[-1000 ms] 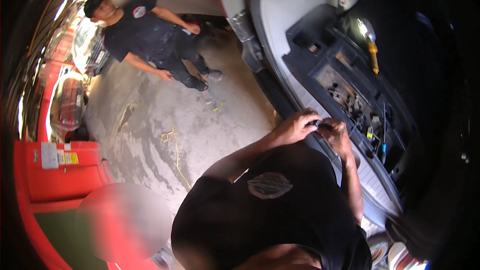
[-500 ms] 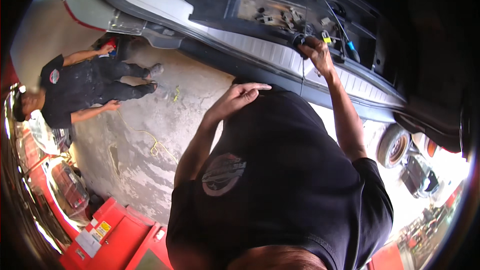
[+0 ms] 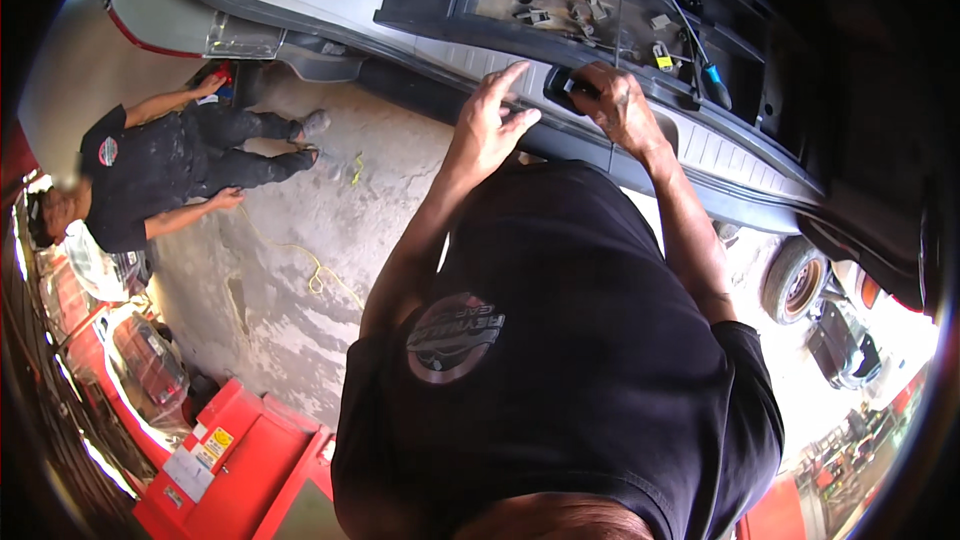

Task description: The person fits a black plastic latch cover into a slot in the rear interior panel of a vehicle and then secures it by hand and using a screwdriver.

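Note:
My right hand (image 3: 622, 110) is closed on a small black piece (image 3: 583, 90) above the pale ribbed sill (image 3: 700, 140) of a vehicle. The piece's kind is partly hidden by the fingers, and a dark oblong shape shows beside it on the sill. My left hand (image 3: 488, 130) is raised just left of it, thumb and fingers apart, with nothing in it. Beyond both hands, a black tray (image 3: 455, 25) in the vehicle floor holds several metal clips and brackets (image 3: 590, 10). A screwdriver with a blue handle (image 3: 714, 80) leans at the tray's right.
Off to the left, a co-worker in dark clothes (image 3: 165, 165) holds a red object (image 3: 222, 75). A yellow cord (image 3: 320, 280) lies on the concrete floor. Red cabinets (image 3: 240, 450) stand at lower left. A wheel (image 3: 795, 280) is at the right. A thin dark cord (image 3: 618, 0) crosses the tray.
My left hand has risen from near my body to the sill and spread its fingers. My right hand has come left and slightly nearer, from the tray's edge to the sill.

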Available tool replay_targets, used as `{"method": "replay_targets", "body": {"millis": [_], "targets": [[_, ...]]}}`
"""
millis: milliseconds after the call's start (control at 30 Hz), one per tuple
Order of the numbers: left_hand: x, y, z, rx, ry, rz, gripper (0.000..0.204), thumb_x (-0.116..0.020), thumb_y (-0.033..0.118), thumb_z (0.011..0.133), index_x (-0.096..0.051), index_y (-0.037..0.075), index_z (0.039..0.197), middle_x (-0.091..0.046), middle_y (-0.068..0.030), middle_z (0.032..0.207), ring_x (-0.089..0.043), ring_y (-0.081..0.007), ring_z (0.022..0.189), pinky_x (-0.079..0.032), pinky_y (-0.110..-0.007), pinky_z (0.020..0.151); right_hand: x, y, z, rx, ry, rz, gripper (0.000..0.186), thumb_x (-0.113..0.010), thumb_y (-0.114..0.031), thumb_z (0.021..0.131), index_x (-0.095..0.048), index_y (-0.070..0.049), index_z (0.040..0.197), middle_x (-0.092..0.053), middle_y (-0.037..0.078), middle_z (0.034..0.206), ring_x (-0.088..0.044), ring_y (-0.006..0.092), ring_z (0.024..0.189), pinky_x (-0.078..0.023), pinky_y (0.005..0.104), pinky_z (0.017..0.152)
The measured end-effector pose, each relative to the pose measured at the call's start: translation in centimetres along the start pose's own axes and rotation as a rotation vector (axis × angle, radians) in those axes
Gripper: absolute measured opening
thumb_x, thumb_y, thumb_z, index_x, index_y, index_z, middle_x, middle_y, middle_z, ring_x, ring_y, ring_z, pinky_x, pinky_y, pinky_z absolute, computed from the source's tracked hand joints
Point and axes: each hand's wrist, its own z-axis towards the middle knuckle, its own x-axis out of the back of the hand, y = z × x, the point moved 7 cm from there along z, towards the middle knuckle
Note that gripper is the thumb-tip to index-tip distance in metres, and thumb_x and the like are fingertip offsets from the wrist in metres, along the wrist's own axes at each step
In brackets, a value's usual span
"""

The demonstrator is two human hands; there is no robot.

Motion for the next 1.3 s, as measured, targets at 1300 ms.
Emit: {"method": "replay_targets", "body": {"millis": [1300], "targets": [[-0.6,-0.3,-2.3,-0.366,-0.036,0.127,0.038,-0.069,0.004,0.092,-0.063,0.005,0.130,-0.061,-0.0147,0.131,-0.060,-0.0338,0.125,-0.050,-0.043,0.106,-3.2,-3.9,2.4,0.275,-0.319,0.130,0.018,-0.078,-0.004,0.076,-0.065,0.006,0.084,-0.064,0.018,0.076,-0.064,0.0298,0.067,-0.050,0.0400,0.064]]}}
